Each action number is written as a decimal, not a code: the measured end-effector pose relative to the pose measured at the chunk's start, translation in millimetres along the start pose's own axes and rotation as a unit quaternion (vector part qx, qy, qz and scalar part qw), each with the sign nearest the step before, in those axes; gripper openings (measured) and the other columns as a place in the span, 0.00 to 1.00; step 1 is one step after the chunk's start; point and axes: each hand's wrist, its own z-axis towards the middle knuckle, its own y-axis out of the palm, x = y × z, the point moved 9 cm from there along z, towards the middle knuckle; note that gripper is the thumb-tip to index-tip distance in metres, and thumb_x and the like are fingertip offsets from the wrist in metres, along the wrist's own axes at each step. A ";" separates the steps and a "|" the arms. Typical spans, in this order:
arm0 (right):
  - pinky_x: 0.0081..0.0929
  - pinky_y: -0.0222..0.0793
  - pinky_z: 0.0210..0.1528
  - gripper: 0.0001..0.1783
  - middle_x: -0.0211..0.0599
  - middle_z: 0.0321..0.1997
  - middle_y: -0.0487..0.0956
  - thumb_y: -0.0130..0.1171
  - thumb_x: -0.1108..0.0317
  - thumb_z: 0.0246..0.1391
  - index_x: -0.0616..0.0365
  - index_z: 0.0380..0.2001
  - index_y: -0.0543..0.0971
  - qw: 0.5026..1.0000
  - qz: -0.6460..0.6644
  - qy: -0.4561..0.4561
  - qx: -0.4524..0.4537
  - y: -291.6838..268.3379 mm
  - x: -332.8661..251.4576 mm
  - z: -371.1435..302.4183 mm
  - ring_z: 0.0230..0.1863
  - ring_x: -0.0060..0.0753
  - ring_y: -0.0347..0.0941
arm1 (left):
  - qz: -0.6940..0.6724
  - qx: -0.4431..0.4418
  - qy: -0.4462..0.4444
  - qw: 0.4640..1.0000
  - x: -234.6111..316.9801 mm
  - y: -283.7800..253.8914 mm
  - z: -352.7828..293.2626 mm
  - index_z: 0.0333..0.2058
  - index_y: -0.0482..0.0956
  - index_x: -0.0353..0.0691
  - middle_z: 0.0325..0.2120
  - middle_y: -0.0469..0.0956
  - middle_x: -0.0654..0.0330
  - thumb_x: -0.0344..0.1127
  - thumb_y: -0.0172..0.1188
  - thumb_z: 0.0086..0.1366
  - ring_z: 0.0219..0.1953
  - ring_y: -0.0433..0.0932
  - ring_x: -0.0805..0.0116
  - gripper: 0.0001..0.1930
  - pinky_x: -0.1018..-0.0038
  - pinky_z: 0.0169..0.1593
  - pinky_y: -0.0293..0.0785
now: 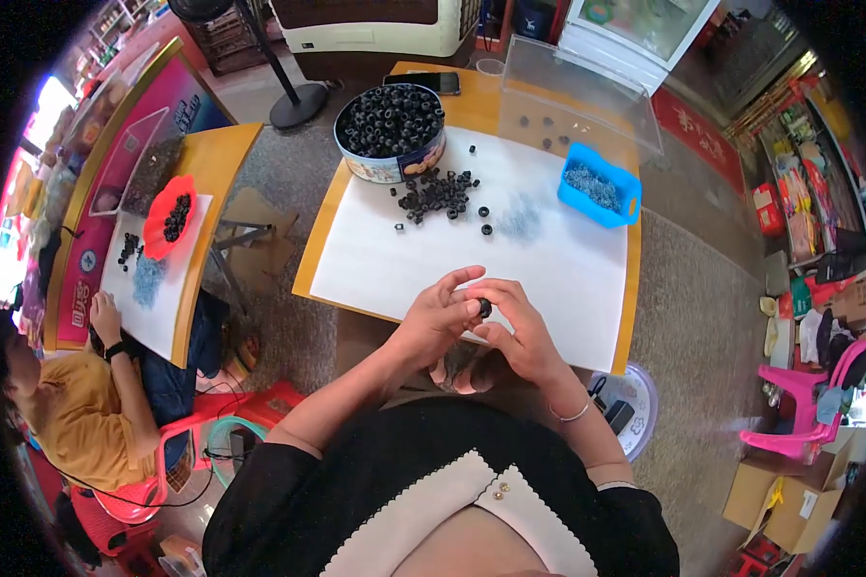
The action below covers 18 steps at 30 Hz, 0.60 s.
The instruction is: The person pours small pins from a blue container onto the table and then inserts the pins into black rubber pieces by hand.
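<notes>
Over the near edge of the white sheet [568, 288], my left hand [438, 315] and my right hand [522, 332] meet around one small round black part [485, 308]. Both hands have their fingers closed on it, partly hiding it. Beyond them lies a loose pile of small black parts [435, 195], with a few single ones nearby. A round tin [380, 171] at the back left is heaped with similar black parts. To the right of the pile, small bluish pieces [522, 219] are scattered thinly. At the far right, a blue plastic basket [628, 215] holds more such fine pieces.
A clear plastic lid or tray [587, 72] and a dark phone [438, 83] lie on the table's far side. At left, a person [87, 423] sits by another table with a red bowl [159, 236]. A lavender-rimmed basin [649, 409] stands at right.
</notes>
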 end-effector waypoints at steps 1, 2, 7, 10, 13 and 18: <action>0.28 0.65 0.52 0.13 0.41 0.45 0.73 0.53 0.72 0.52 0.62 0.42 0.75 1.000 -0.001 -0.001 -0.001 -2.8 2.1 2.8 0.48 0.41 0.69 | 0.004 0.004 0.008 1.000 2.7 -1.4 0.7 0.60 0.53 0.34 0.41 0.74 0.56 0.30 0.62 0.59 0.37 0.75 0.72 0.35 0.77 0.42 0.72; 0.28 0.64 0.52 0.14 0.40 0.45 0.73 0.54 0.71 0.52 0.62 0.43 0.75 0.999 -0.011 0.004 -0.033 -2.3 7.1 5.9 0.49 0.40 0.69 | 0.003 0.005 0.010 1.000 4.1 -2.9 1.7 0.60 0.53 0.34 0.41 0.74 0.56 0.30 0.62 0.59 0.37 0.75 0.72 0.35 0.77 0.42 0.72; 0.26 0.66 0.50 0.14 0.33 0.42 0.75 0.53 0.71 0.54 0.60 0.45 0.75 0.996 -0.080 0.012 0.047 -71.0 37.7 67.7 0.47 0.27 0.71 | 0.026 -0.022 0.014 0.999 14.8 -0.3 9.1 0.59 0.55 0.33 0.42 0.74 0.55 0.35 0.60 0.61 0.37 0.74 0.73 0.32 0.76 0.42 0.71; 0.23 0.67 0.46 0.17 0.36 0.44 0.77 0.51 0.70 0.55 0.56 0.49 0.75 0.966 -0.175 0.009 0.189 -151.9 63.7 149.9 0.41 0.29 0.74 | 0.099 0.012 -0.013 0.995 7.8 -17.4 6.5 0.56 0.60 0.34 0.41 0.74 0.57 0.35 0.57 0.64 0.36 0.73 0.74 0.25 0.77 0.41 0.70; 0.32 0.68 0.47 0.21 0.44 0.45 0.78 0.55 0.67 0.50 0.50 0.50 0.75 0.865 -0.463 -0.013 0.194 -210.6 93.9 210.7 0.44 0.42 0.75 | 0.116 0.038 -0.041 0.992 -6.8 -34.9 8.0 0.52 0.66 0.34 0.39 0.75 0.60 0.36 0.55 0.65 0.36 0.72 0.75 0.20 0.78 0.40 0.69; 0.39 0.67 0.47 0.22 0.45 0.44 0.78 0.55 0.63 0.50 0.50 0.50 0.75 0.857 -0.459 0.166 0.164 -251.0 164.7 231.9 0.44 0.47 0.74 | 0.145 0.094 -0.030 0.985 0.5 -52.1 3.1 0.48 0.70 0.35 0.35 0.76 0.60 0.33 0.55 0.64 0.33 0.73 0.75 0.15 0.78 0.39 0.70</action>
